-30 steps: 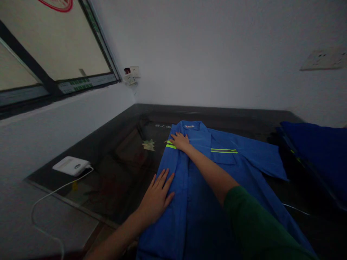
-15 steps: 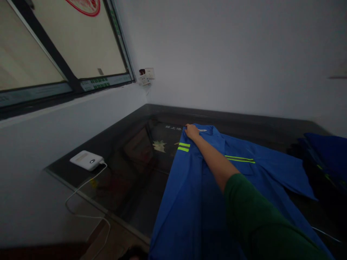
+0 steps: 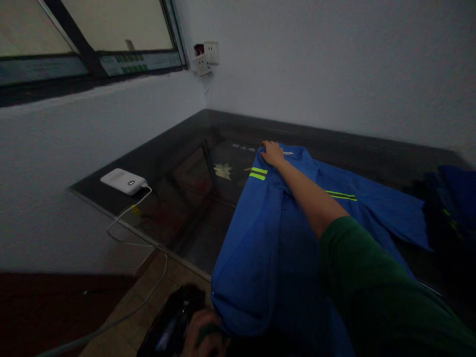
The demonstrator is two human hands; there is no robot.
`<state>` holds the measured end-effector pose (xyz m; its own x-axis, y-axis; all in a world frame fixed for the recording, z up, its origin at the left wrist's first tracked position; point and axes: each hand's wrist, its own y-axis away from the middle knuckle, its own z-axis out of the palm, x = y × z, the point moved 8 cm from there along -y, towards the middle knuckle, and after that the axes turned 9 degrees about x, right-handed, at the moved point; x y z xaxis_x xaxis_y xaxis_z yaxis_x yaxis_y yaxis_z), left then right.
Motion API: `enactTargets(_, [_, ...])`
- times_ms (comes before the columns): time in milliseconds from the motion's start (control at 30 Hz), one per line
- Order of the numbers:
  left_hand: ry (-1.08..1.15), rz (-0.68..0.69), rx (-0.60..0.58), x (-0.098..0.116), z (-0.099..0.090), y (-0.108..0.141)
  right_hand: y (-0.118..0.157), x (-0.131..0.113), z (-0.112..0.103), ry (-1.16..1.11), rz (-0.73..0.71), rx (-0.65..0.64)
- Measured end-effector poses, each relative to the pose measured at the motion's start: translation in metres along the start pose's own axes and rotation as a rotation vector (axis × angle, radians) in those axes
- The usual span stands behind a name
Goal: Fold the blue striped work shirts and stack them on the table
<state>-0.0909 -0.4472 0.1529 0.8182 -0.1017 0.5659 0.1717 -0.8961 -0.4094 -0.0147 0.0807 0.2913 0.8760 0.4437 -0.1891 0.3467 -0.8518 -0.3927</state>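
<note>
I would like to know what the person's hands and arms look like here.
A plain dark green sleeve ends near the right elbow; the forearm and right hand are bare, with no glove or watch visible. The left hand is dim and blurred; something green shows across it.

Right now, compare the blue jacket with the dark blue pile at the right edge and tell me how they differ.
The jacket is spread out, one sleeve reaching toward the pile; the pile is stacked in layers. The jacket looks brighter blue, the pile darker. The right hand is on the jacket near its collar, while no hand touches the visible part of the pile. Both show yellow-green strips.
</note>
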Motion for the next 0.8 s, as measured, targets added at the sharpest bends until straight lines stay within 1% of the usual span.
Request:
enactTargets(33, [-0.012, 0.034, 0.113, 0.006, -0.009, -0.003, 0.002, 0.001, -0.005, -0.006, -0.007, 0.028])
enactTargets(67, [-0.018, 0.062, 0.200, 0.012, -0.016, -0.006, 0.004, 0.002, -0.009, -0.013, -0.013, 0.054])
enactTargets(100, [-0.014, 0.069, 0.264, 0.016, -0.021, -0.008, 0.007, 0.003, -0.013, -0.021, -0.017, 0.075])
enactTargets(167, [0.025, 0.020, 0.336, 0.020, -0.025, -0.013, 0.012, 0.005, -0.021, -0.039, -0.030, 0.112])
enactTargets(233, [0.082, -0.057, 0.345, 0.020, -0.023, -0.015, 0.019, 0.004, -0.025, -0.061, -0.053, 0.133])
enactTargets(333, [0.149, -0.172, 0.325, 0.016, -0.015, -0.016, 0.031, 0.002, -0.027, -0.081, -0.098, 0.126])
enactTargets(400, [0.250, -0.283, 0.281, 0.008, -0.007, -0.016, 0.041, -0.001, -0.027, -0.083, -0.128, 0.110])
enactTargets(467, [0.406, -0.393, 0.205, 0.000, 0.001, -0.017, 0.050, -0.004, -0.026, -0.087, -0.149, 0.094])
enactTargets(533, [0.533, -0.475, 0.155, -0.005, 0.003, -0.019, 0.059, -0.006, -0.027, -0.094, -0.166, 0.082])
enactTargets(633, [0.599, -0.547, 0.176, -0.011, -0.009, -0.021, 0.073, -0.008, -0.030, -0.093, -0.200, 0.075])
enactTargets(733, [0.625, -0.576, 0.259, -0.012, -0.024, -0.024, 0.087, -0.004, -0.033, -0.065, -0.224, 0.069])
enactTargets(800, [0.634, -0.619, 0.332, -0.012, -0.030, -0.021, 0.096, 0.001, -0.033, -0.039, -0.231, 0.057])
